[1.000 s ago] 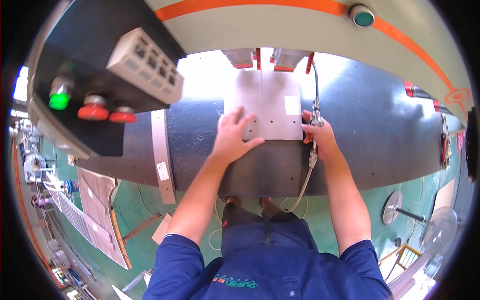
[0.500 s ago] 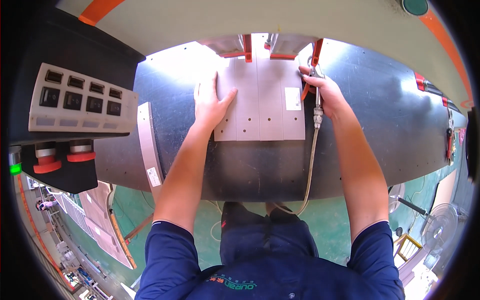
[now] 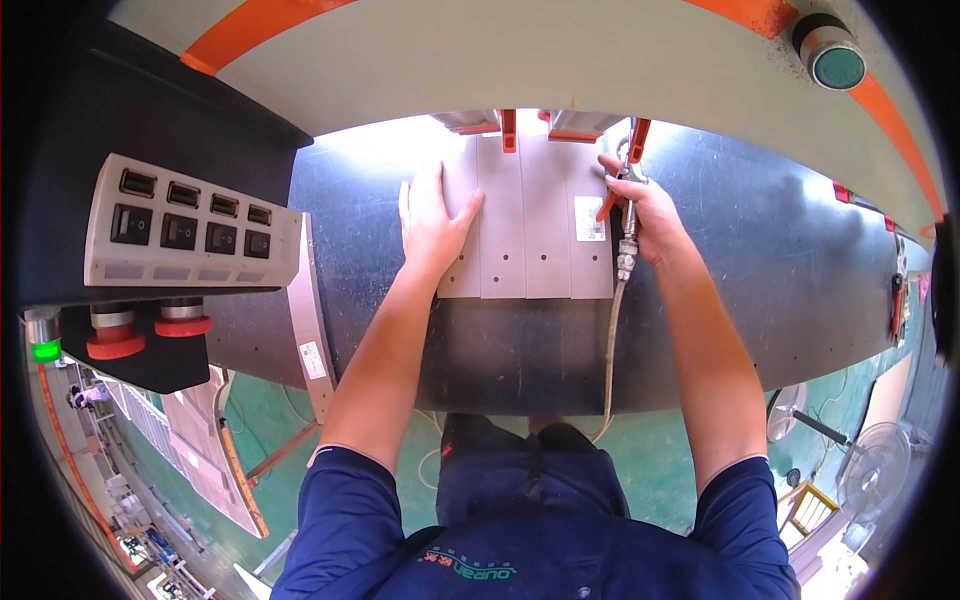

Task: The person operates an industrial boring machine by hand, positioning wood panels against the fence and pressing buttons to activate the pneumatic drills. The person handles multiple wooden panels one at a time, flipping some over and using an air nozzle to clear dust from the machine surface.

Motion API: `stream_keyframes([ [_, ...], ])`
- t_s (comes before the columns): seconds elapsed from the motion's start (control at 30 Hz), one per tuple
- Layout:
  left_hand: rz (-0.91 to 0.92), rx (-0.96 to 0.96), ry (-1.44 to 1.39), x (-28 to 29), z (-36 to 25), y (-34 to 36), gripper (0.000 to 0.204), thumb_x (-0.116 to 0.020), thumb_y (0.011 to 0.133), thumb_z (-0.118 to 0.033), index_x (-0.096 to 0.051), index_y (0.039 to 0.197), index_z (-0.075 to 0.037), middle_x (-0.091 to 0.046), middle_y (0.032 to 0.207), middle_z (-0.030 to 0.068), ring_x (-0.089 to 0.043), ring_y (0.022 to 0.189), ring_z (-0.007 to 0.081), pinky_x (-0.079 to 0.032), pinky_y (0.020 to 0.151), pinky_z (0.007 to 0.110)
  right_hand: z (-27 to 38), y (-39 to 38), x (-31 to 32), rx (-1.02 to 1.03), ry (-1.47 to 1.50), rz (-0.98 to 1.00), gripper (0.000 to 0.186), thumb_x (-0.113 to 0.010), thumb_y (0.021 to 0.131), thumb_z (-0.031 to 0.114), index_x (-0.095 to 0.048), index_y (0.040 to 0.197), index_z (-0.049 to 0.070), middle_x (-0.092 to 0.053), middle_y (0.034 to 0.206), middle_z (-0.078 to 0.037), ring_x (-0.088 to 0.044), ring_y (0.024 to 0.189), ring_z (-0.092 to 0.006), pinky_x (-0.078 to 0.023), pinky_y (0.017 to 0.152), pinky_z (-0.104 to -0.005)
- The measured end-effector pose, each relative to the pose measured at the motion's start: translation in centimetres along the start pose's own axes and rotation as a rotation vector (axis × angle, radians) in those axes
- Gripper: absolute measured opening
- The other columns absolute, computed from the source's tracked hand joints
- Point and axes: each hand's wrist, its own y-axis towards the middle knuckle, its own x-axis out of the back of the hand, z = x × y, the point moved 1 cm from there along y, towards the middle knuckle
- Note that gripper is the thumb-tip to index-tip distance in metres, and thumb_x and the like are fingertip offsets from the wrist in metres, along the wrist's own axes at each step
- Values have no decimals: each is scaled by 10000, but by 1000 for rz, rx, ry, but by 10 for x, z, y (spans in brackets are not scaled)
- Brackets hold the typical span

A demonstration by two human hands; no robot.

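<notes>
Several pale taupe strips (image 3: 522, 230) lie side by side on the dark worktop (image 3: 480, 350), with small holes near their front ends and a white label on the rightmost one. At their left edge my left hand (image 3: 432, 225) rests flat, fingers stretched and thumb apart. My right hand (image 3: 652, 215) is wrapped round a metal air blow gun (image 3: 629, 225) with an orange lever, beside the strips' right edge. From the gun a pale hose (image 3: 611, 340) runs down over the front edge of the worktop. The far ends of the strips are partly hidden by machine parts.
Orange-edged metal blocks (image 3: 580, 125) sit over the strips' far end, below a pale machine beam (image 3: 450, 60). A switch panel (image 3: 190, 228) with red knobs (image 3: 116, 340) juts in at left. Behind it stands a narrow strip (image 3: 309, 330). A fan (image 3: 872, 470) is at lower right.
The whole view has shifted, so the worktop and machine sit slightly lower in the picture. My hands keep their places by the strips, and the blow gun stays in my right hand.
</notes>
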Motion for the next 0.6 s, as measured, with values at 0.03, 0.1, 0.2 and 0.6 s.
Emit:
stream_keyframes([
  [0.03,-14,-19,19,-1,1,-1,790,-651,836,-461,-366,1395,19,-417,1413,202,-337,1351,324,-161,1165,442,-3,1,-2,38,26,-17,411,-547,891,70,-547,1301,38,-568,1175,-94,-578,1011,-181,-509,869,-327],
  [0.1,-10,-5,-1,-1,-1,1,796,-659,828,-467,-373,1391,17,-422,1408,201,-339,1349,320,-162,1165,439,-3,-2,-7,79,70,-46,388,-554,875,51,-551,1262,28,-576,1116,-104,-582,969,-207,-516,838,-356],
  [0.2,-9,6,-18,3,-5,3,794,-665,824,-472,-389,1383,20,-444,1389,206,-369,1328,326,-177,1155,445,-5,-1,-7,102,45,-62,378,-557,874,52,-572,1251,39,-582,1094,-100,-586,948,-202,-520,823,-346],
  [0.6,129,-64,-116,33,-10,-26,867,-713,806,-454,-304,1445,-33,-288,1471,241,-254,1373,400,-242,1123,480,0,-21,26,143,-104,-138,354,-570,846,22,-573,1197,-24,-628,998,-96,-610,833,-179,-528,719,-321],
])
